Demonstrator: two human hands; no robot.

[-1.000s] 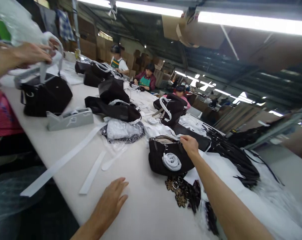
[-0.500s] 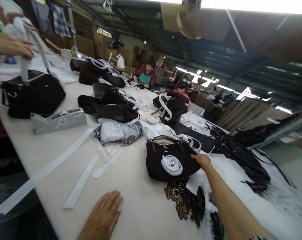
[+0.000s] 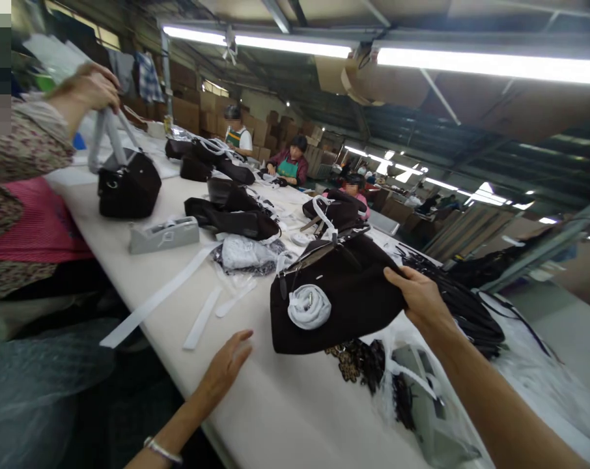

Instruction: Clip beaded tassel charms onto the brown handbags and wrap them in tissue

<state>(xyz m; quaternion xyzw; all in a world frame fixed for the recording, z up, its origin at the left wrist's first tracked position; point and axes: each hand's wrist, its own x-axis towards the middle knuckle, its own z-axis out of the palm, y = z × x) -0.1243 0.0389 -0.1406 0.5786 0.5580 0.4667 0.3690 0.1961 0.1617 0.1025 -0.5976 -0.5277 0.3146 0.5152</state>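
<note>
Head view, forward-down over worktable [image 3: 285, 397]

Free tabletop [image 3: 270, 404] between left grip [image 3: 228, 365] and dark bag [image 3: 361, 286]; charm pile [image 3: 361, 363] blocks right.

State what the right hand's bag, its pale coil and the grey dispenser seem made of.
Bag: probably matte fabric; its dark panel shows almost no shine.
Coil: perhaps matte foam or paper wrap, judging by its soft, rounded turns.
Dispenser: probably plastic, low sheen, from its crisp edges and even grey.
</note>
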